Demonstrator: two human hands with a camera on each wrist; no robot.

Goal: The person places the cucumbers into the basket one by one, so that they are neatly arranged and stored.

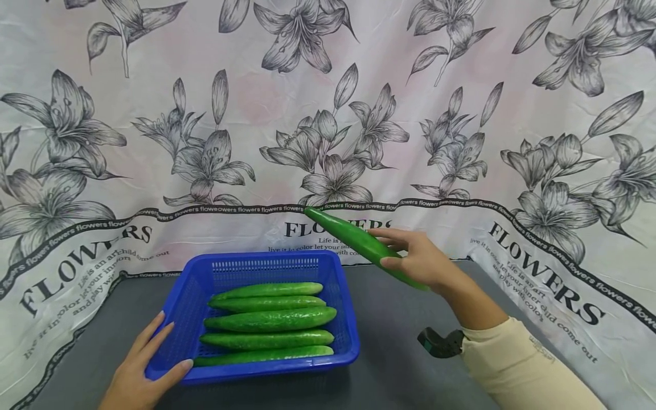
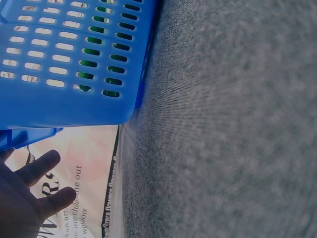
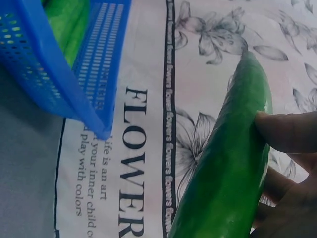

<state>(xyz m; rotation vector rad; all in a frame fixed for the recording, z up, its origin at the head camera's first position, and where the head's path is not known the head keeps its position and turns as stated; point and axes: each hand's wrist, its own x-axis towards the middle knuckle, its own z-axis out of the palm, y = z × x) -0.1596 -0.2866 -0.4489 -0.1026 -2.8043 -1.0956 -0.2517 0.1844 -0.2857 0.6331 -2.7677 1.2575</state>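
Note:
In the head view my right hand (image 1: 422, 261) holds a long green cucumber (image 1: 353, 238) in the air, right of the basket and above its height. The thumb lies on one side of the cucumber and the fingers on the other; its narrow end points up and left. A blue plastic basket (image 1: 266, 371) with slotted walls holds several more cucumbers (image 1: 271, 320), lying side by side. At the basket's left front corner is my left hand (image 1: 135, 364), fingers spread and fairly straight, thumb tip at the front rim. The left wrist view shows these fingers (image 2: 58, 201) beside the basket wall.
The basket stands on a dark grey tabletop (image 1: 405, 364). Behind and at both sides hangs a white cloth (image 1: 328, 142) printed with flowers and lettering. A black band (image 1: 441, 343) is on the right wrist, by the light sleeve (image 1: 528, 364).

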